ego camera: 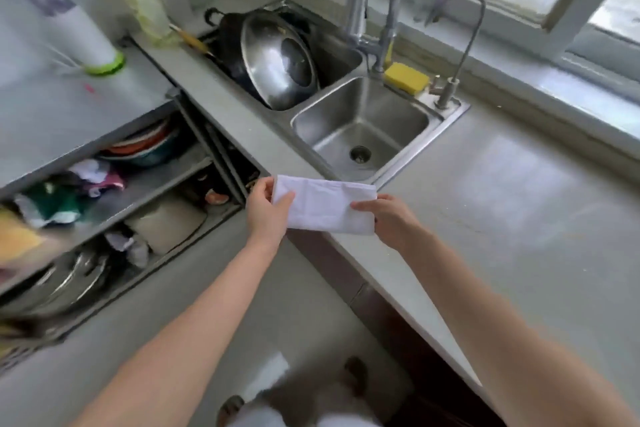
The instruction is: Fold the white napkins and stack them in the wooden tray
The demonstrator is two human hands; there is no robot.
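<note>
The person holds one white paper napkin [323, 206], a flat rectangle, in the air in front of the body, above the front edge of the grey stone countertop [519, 218] and just before the small steel sink basin [363, 125]. It looks to be folded at least once already, because its shape is long and narrow, with faint crease lines across it. How many layers it has cannot be told.

The left hand [266, 210] pinches the left end of the napkin, the thumb lying on the top face and the fingers curled behind it. The right hand [384, 218] pinches the right end in the same way, the thumb on top. The napkin is stretched between the two hands.

No wooden tray is visible and no stack of finished napkins either, so the count of folded pieces stays unknown. By judgement, this napkin is in the middle of its folding; another fold and the placing in the tray remain to be done.
</note>
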